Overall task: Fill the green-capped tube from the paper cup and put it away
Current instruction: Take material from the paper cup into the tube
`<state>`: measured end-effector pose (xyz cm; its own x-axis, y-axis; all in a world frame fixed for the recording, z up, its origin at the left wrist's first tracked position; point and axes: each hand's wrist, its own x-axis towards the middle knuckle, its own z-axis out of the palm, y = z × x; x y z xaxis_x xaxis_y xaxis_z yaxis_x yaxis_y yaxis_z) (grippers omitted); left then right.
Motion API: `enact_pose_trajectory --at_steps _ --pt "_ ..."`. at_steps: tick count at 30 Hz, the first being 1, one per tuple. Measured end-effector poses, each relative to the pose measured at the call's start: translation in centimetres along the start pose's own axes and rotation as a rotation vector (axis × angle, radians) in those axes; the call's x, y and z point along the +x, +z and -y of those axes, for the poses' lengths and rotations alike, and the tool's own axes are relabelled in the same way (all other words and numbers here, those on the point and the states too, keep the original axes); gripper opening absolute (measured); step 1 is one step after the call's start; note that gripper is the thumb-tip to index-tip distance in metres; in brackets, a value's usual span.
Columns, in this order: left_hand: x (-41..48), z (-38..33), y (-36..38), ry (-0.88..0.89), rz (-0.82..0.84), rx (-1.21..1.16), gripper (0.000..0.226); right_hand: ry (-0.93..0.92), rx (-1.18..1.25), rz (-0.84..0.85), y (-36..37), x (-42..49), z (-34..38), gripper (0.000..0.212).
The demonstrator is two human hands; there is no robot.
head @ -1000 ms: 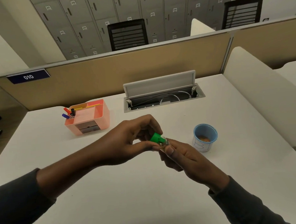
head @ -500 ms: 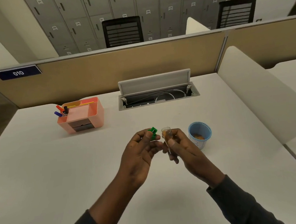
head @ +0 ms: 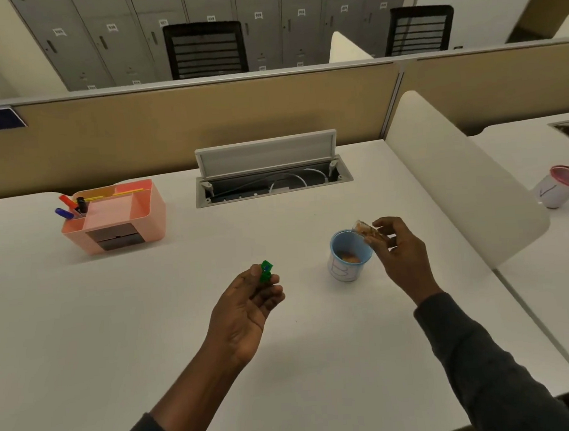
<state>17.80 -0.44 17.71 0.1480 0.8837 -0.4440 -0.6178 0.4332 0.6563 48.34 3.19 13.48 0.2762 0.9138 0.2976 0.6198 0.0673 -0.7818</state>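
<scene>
Dim, warm, even indoor light from overhead; soft faint shadows lie on the desk (head: 116, 325) beside the pink organiser (head: 116, 215). Wide-angle bending curves the partition (head: 204, 120) toward the frame edges, and fine detail is slightly soft throughout

Bare desk (head: 150, 323) — cup (head: 347, 261) right.

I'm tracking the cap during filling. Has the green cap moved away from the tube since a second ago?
Yes. The green cap, pinched in the left hand, now sits left of the paper cup, while the tube is at the cup's rim.
</scene>
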Motion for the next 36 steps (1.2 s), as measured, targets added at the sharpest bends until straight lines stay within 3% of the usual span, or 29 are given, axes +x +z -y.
enact_pose_trajectory --at_steps 4,13,36 --pt "0.1 0.9 -0.2 -0.020 0.005 0.014 0.018 -0.069 -0.136 0.045 -0.3 1.1 -1.8 0.025" --pt "0.0 2.2 -0.3 -0.036 -0.001 0.034 0.029 -0.251 -0.391 0.161 0.2 2.3 -2.2 0.035" --pt "0.2 3.0 -0.3 -0.051 -0.024 0.011 0.032 -0.238 -0.380 0.175 -0.1 2.6 -1.4 0.028"
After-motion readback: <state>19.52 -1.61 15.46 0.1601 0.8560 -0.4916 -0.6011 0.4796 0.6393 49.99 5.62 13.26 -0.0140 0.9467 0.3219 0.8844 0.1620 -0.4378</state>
